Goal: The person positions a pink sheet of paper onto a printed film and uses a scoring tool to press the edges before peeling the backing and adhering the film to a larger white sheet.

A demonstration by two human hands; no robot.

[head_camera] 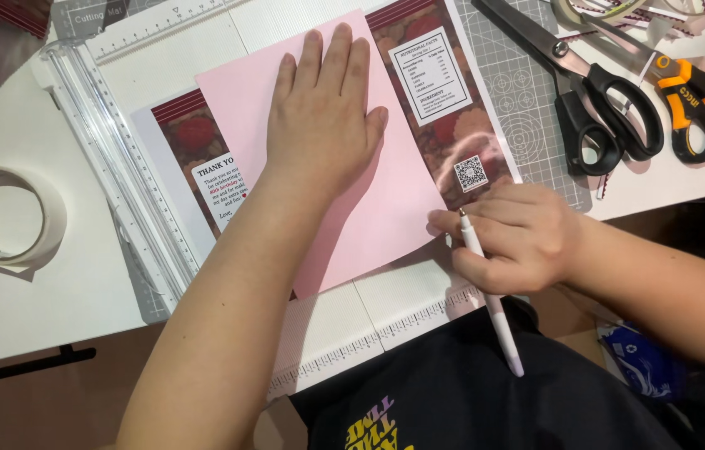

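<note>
The right hand [519,237] is closest. Its fingers [452,223] pinch a white pen [490,300], with the tip at the edge of a pink sheet of paper [369,208]. The left hand [323,117] lies flat on the pink sheet, fingers close together, pressing it down. The pink sheet lies tilted on top of a dark red printed sheet [452,125], which sticks out at both sides. Both sheets rest on a white paper trimmer [119,158] on the white surface [35,317]. A roll of tape [2,218] sits well off to the left. Farther back on the right lie black scissors [594,100] on a grey cutting mat [519,83], with orange-handled scissors [702,96] just beside them.
</note>
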